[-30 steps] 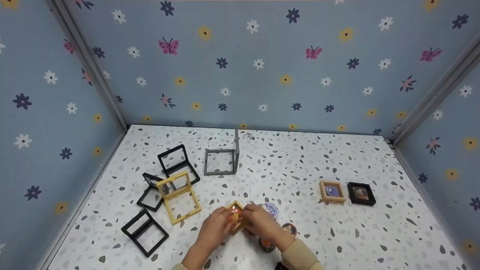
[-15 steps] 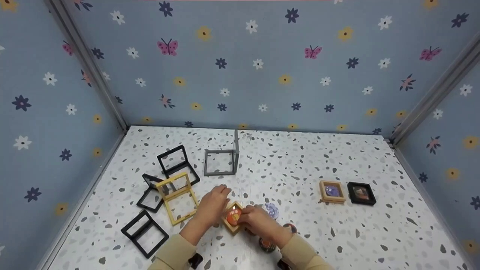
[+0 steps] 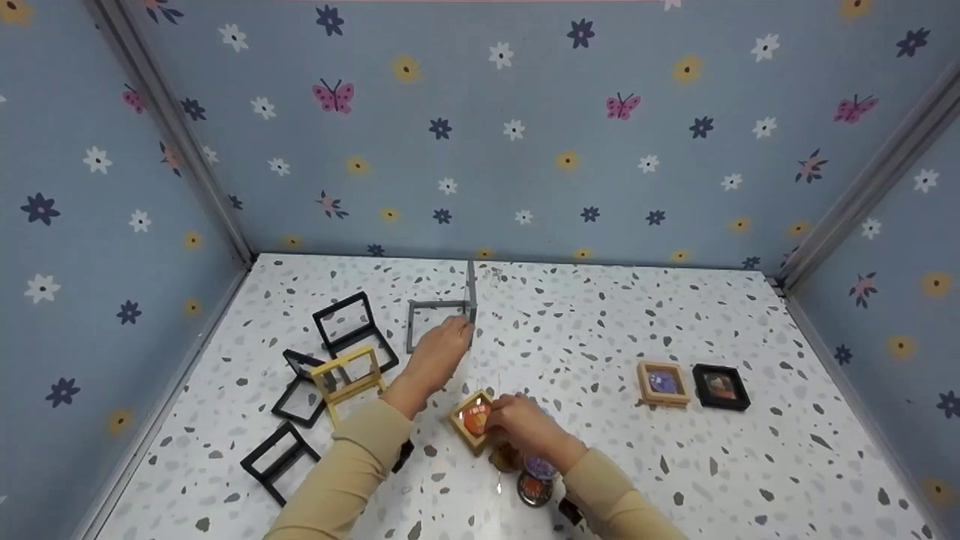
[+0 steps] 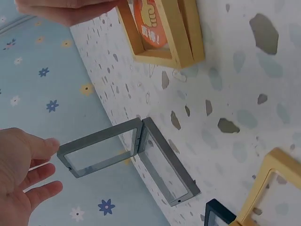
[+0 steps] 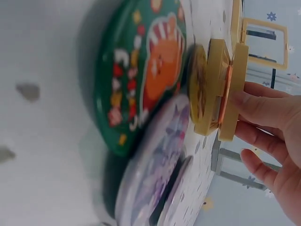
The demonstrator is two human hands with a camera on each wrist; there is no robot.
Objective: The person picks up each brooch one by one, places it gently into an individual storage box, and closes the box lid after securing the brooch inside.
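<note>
My right hand [image 3: 529, 429] pinches a small yellow wooden display frame [image 5: 215, 87] near the table's front. Its thumb lies on the front and the fingers are behind. Inside is an orange round badge [image 4: 151, 23] with a cartoon fist and white lettering. My left hand [image 3: 437, 352] is stretched forward to a grey display frame [image 4: 171, 162], which stands hinged open with one leaf upright. In the left wrist view its fingertips are right at that leaf's outer corner, the fingers spread. Beside my right hand lie a green badge [image 5: 141, 70] and a purple badge [image 5: 157, 155].
On the left stand a larger yellow frame [image 3: 358, 386] and several black frames [image 3: 345, 300], all hinged open. A wooden frame [image 3: 664, 384] and a black frame [image 3: 721, 387], each with a badge inside, lie to the right. A flowered wall [image 3: 480, 150] encloses the table.
My left hand has let go of the small yellow wooden frame and moved forward to the grey frame. My right hand keeps hold of the yellow one, shifting it slightly forward.
</note>
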